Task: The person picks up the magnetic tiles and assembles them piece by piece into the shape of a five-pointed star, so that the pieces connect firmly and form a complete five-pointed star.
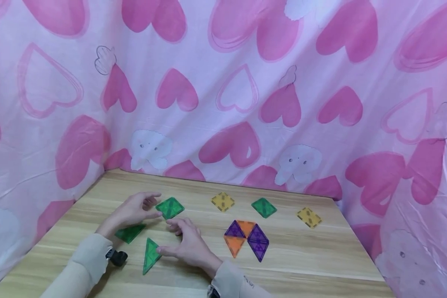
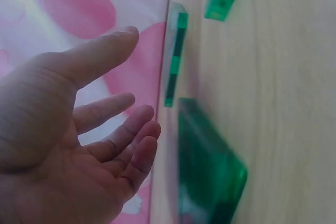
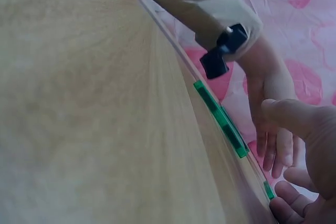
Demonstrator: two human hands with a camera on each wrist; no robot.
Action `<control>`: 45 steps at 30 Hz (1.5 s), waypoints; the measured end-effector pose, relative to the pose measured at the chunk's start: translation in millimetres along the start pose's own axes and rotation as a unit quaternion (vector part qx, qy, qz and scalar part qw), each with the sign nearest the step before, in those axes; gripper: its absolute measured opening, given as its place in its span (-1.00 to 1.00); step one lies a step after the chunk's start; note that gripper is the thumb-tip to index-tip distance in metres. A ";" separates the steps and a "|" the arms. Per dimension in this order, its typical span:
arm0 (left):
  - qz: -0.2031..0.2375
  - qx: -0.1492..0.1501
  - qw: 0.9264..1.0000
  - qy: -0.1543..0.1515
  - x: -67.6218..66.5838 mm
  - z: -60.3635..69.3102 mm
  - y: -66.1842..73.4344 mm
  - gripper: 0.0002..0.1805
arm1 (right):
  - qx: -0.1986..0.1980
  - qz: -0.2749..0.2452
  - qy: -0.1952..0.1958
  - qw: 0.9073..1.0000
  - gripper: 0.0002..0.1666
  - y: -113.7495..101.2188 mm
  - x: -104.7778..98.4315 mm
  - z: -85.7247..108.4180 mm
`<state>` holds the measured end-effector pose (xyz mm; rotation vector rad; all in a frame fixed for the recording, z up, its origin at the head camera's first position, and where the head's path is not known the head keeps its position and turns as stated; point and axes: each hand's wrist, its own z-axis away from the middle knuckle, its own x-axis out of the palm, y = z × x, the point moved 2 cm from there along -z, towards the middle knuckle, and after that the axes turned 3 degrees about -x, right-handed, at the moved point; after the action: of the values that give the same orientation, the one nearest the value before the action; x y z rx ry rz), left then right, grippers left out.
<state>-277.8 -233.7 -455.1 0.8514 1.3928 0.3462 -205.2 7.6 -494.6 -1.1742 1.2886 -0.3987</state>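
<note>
My left hand hovers beside a green diamond of magnetic tiles, its fingers loosely bent and holding nothing. In the left wrist view, the palm and relaxed fingers of the left hand show bare, with a green tile to their right. A green triangular tile lies below that hand in the head view. My right hand has its thumb tip at the edge of another green triangular tile; whether they touch I cannot tell. Loose, apart fingers of the right hand grip nothing.
Right of my hands lies a partial ring of purple tiles and orange tiles. Behind it are a yellow diamond, a green diamond and another yellow diamond. A pink heart-print curtain borders the wooden table.
</note>
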 end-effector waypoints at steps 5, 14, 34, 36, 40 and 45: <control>-0.015 0.014 1.000 0.015 -12.2 21.3 6.1 -0.23 | 0.005 0.012 -0.009 1.000 -0.11 -1.2 1.0 0.7; -0.039 0.000 0.998 0.052 -24.0 60.5 0.8 -0.44 | -0.002 0.068 -0.015 0.998 -0.08 -4.9 6.0 -0.3; -0.055 -0.013 0.998 0.028 -13.7 80.7 -10.8 -0.49 | -0.023 0.137 -0.045 0.989 -0.32 -11.1 12.7 0.2; -0.052 -0.009 0.998 0.026 -14.9 80.4 -11.2 -0.50 | -0.005 0.126 -0.033 0.992 -0.31 -10.8 11.4 -0.7; -0.051 0.014 0.999 0.012 -16.7 81.6 -12.2 -0.52 | 0.017 0.106 -0.009 0.994 -0.30 -9.6 10.4 -2.7; -0.063 0.029 0.998 -0.002 -16.9 86.4 -13.3 -0.51 | 0.024 0.076 -0.004 0.997 -0.36 -8.4 11.1 -3.2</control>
<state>-202.7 -281.5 -456.7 0.8076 1.4503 0.2075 -201.6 -6.1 -492.9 -1.0279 1.3442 -0.3111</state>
